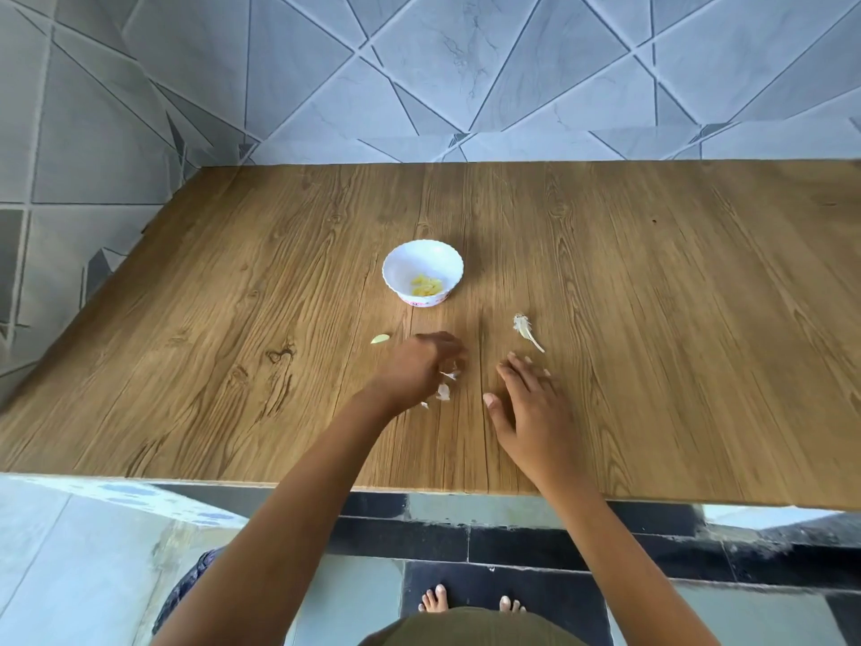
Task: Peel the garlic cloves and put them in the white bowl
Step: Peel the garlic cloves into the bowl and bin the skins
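Clove sits just left of left grip (blurred, can't tell if it holds anything), right grip flat and spread; clove's likely light, firm, slick, so pinch its sides.

Scene lit brightly and evenly by soft, daylight-like light. Only faint, diffuse shadows cast on table beneath left hand and right hand. Inside of white bowl rendered near blown-out white. Left-hand fingertips smeared by motion blur; rest held fairly sharp. Near-left floor washed pale and bluish. Table edges and wall tiles bowed by wide-angle distortion, strongest at far left.
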